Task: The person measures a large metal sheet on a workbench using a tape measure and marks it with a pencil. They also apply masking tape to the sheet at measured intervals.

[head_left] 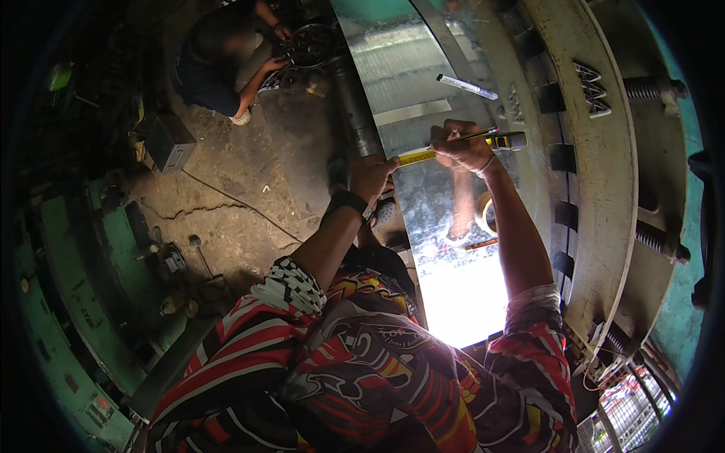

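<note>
A shiny metal sheet [423,192] lies before me and mirrors my right arm. My left hand [370,177] is closed at its left edge, pinching the end of a tape measure's yellow blade [415,158]. Over the sheet, my right hand [462,146] is closed around a pencil [480,134], with the blade running under its fingers. The yellow and black tape measure case [507,141] sits just right of that hand. Beyond it lies a white marker [467,87]. A tan tape roll [487,214] is partly hidden by my right forearm.
A large machine with a pale beam [596,181], black blocks and thick threaded rods borders the sheet on the right. At the far left a person [215,60] crouches, hands at a dark wheel [311,45]. A metal box [168,143] and cable [234,198] lie on the floor.
</note>
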A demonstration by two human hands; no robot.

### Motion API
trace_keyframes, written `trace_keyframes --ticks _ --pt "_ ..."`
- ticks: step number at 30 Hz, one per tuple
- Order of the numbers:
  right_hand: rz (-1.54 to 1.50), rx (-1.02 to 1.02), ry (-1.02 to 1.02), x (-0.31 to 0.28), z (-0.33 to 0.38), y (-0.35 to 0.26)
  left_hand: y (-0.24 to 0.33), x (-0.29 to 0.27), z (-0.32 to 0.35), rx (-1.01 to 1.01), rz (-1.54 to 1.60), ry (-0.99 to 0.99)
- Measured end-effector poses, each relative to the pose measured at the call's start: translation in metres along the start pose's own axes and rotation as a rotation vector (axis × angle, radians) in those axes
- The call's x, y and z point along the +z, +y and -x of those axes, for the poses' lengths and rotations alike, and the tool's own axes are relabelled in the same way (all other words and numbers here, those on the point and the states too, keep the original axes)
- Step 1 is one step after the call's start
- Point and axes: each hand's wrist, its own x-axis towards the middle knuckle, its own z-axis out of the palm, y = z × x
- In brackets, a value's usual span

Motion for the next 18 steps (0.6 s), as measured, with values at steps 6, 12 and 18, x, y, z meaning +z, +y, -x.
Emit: trace_keyframes --ticks 6,12,18 --pt "-0.024 0.035 0.011 0.000 0.001 -0.007 -0.001 0.001 -0.001 -0.004 0.012 0.022" --pt "0.044 0.015 0.015 -0.003 0.000 -0.001 0.003 0.001 0.003 -0.013 -0.003 0.020" --pt "-0.009 0.107 0.048 -0.005 -0.004 -0.001 0.005 0.001 0.004 -0.002 0.000 0.031"
